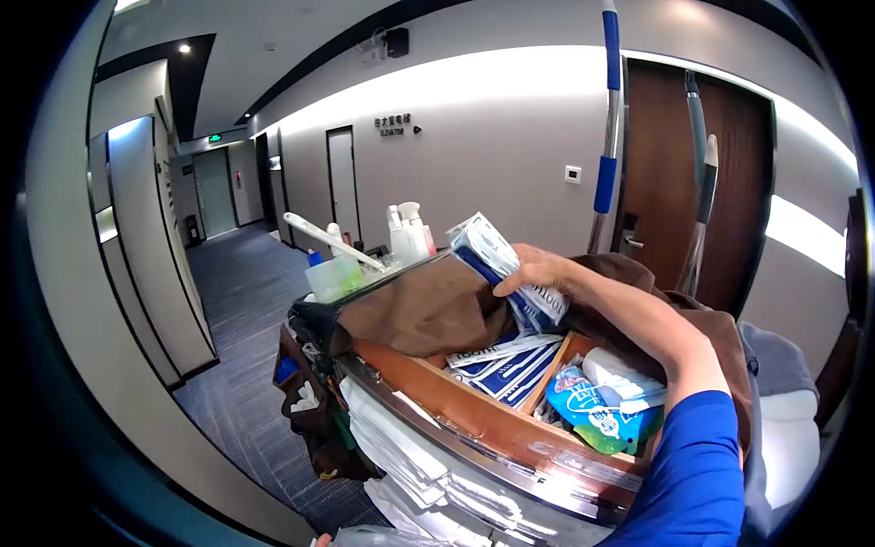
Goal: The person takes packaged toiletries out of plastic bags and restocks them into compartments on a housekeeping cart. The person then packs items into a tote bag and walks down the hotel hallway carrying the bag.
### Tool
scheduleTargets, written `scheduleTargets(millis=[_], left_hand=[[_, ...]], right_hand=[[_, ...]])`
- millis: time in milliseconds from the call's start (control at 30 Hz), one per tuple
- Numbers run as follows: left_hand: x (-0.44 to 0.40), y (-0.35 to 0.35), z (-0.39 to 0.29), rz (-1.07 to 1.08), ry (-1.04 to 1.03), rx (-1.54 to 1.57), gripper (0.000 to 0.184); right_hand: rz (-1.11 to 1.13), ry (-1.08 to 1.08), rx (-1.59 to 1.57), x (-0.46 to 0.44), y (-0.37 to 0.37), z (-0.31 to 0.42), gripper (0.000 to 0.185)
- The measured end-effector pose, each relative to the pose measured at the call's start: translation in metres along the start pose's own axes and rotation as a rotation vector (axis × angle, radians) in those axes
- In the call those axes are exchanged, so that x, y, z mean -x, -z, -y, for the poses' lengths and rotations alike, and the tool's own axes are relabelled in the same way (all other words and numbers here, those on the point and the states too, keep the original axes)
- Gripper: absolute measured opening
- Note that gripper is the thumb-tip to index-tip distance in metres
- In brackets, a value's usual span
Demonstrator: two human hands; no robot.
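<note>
Right hand (538, 271) clasping packets marked TOOTH (485, 244) above the wooden tray (392, 369); left hand (324, 541), barely in frame, grip undeterminable; a loose pinch could let outer packets slide free

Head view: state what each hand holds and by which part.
The right hand grips a stack of blue-and-white packets around its middle. The left hand barely shows at the bottom; whether it holds the clear plastic cannot be told.
</note>
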State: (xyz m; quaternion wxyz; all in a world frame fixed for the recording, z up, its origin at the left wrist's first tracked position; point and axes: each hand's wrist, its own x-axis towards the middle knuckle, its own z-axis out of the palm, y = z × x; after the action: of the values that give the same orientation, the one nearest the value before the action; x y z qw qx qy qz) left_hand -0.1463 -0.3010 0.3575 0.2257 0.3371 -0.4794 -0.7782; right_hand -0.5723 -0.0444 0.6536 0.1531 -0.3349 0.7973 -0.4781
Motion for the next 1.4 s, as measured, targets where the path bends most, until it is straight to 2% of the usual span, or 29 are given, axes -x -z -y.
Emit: scheduleTargets(millis=[67, 100, 167, 200, 233, 300, 433, 500, 567, 633, 667, 700, 767, 833, 867, 900, 1000, 1033, 1100, 1167, 1200, 1233, 1300, 1367, 1400], left_hand=[[-0.007, -0.005, -0.004, 0.022, 0.005, -0.035, 0.043], [-0.011, -0.008, -0.004, 0.035, 0.008, -0.059, 0.042], [-0.021, -0.009, -0.003, 0.07, 0.007, -0.057, 0.041], [-0.025, -0.009, -0.001, 0.098, 0.007, -0.056, 0.04], [-0.029, -0.01, 0.001, 0.109, 0.011, -0.064, 0.04], [-0.043, -0.01, 0.006, 0.128, 0.067, -0.106, 0.039], [-0.044, -0.012, 0.008, 0.161, 0.049, -0.105, 0.04], [-0.042, -0.016, 0.003, 0.158, 0.077, -0.088, 0.039], [-0.039, -0.017, 0.001, 0.147, 0.106, -0.062, 0.039], [-0.036, -0.012, -0.002, 0.1, 0.128, -0.059, 0.037], [-0.038, -0.006, 0.001, 0.093, 0.127, -0.059, 0.037], [-0.043, 0.002, 0.008, 0.111, 0.081, -0.053, 0.036], [-0.048, 0.015, 0.02, 0.129, 0.044, -0.042, 0.035], [-0.052, 0.025, 0.023, 0.134, 0.048, -0.062, 0.035], [-0.052, 0.028, 0.024, 0.136, 0.048, -0.063, 0.035], [-0.053, 0.029, 0.023, 0.165, 0.039, -0.064, 0.036], [-0.054, 0.028, 0.028, 0.185, -0.002, -0.066, 0.037], [-0.053, 0.026, 0.029, 0.17, -0.029, -0.077, 0.037], [-0.047, 0.02, 0.026, 0.147, 0.0, -0.094, 0.036], [-0.049, 0.019, 0.03, 0.115, 0.025, -0.1, 0.036], [-0.052, 0.022, 0.036, 0.128, -0.006, -0.108, 0.035], [-0.053, 0.026, 0.04, 0.143, -0.037, -0.121, 0.035], [-0.048, 0.027, 0.041, 0.165, -0.043, -0.135, 0.034], [-0.044, 0.028, 0.039, 0.182, -0.054, -0.139, 0.033], [-0.043, 0.029, 0.042, 0.169, -0.043, -0.156, 0.032]], right_hand=[[-0.112, 0.365, 0.629, 0.006, 0.012, 0.003, 0.051], [-0.118, 0.36, 0.633, 0.013, 0.008, 0.008, 0.051], [0.14, 0.301, -0.284, 0.031, -0.014, 0.02, 0.054], [0.229, 0.28, -0.348, 0.035, -0.024, 0.022, 0.055], [0.262, 0.277, -0.197, 0.036, -0.029, 0.025, 0.053], [0.473, 0.099, -0.164, 0.032, -0.033, 0.021, 0.051], [0.805, -0.025, -0.278, 0.013, -0.058, 0.014, 0.05], [0.809, -0.062, -0.371, 0.002, -0.072, 0.015, 0.054], [0.721, -0.014, -0.411, -0.015, -0.08, 0.004, 0.047], [0.663, -0.001, -0.296, -0.022, -0.072, 0.009, 0.047], [0.619, -0.022, -0.086, -0.026, -0.062, 0.013, 0.05], [0.519, -0.003, 0.265, -0.017, -0.054, 0.035, 0.056], [0.419, 0.062, 0.605, -0.019, -0.036, 0.047, 0.062], [0.308, 0.135, 0.86, -0.015, -0.028, 0.053, 0.059], [0.272, 0.167, 1.111, -0.012, -0.027, 0.055, 0.052], [0.233, 0.339, 1.218, -0.013, -0.022, 0.041, 0.046], [0.358, 0.301, 0.982, -0.005, -0.032, 0.011, 0.046], [0.419, 0.18, 1.013, 0.0, -0.044, 0.002, 0.056], [0.497, 0.117, 0.914, 0.004, -0.056, -0.025, 0.068], [0.461, -0.024, 0.806, 0.001, -0.047, -0.022, 0.076], [0.48, -0.009, 0.732, -0.005, -0.041, -0.022, 0.075], [0.446, -0.083, 0.823, -0.003, -0.039, -0.017, 0.073], [0.496, 0.021, 0.903, -0.012, -0.035, -0.035, 0.064], [0.407, 0.404, 0.887, -0.002, -0.045, -0.053, 0.06], [0.437, 0.497, 0.784, 0.001, -0.054, -0.053, 0.059]])
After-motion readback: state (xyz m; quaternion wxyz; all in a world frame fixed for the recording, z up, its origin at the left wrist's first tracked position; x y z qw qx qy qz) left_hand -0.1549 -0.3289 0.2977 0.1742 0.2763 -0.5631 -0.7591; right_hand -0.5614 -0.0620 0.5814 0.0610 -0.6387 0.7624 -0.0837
